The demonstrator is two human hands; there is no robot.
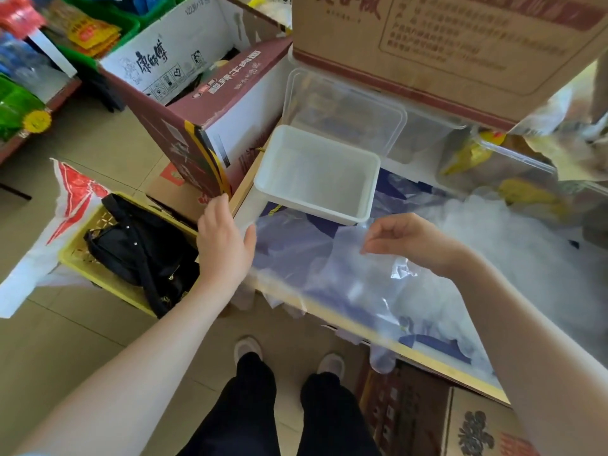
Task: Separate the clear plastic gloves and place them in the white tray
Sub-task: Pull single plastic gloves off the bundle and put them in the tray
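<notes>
A white tray (370,195) sits on the work surface just beyond my hands; something clear may lie inside, but I cannot tell. A clear plastic glove (312,258) is stretched between my hands, hanging over the surface's front edge. My right hand (404,241) pinches its right side with fingertips closed. My left hand (225,240) is at the glove's left edge, fingers extended, thumb touching the plastic; whether it grips is unclear. A heap of clear gloves (513,245) lies to the right.
A clear plastic container (345,106) stands behind the tray. Cardboard boxes (444,44) rise behind and to the left. A yellow basket (79,255) with a black bag sits on the floor at the left. More boxes stand under the surface by my feet.
</notes>
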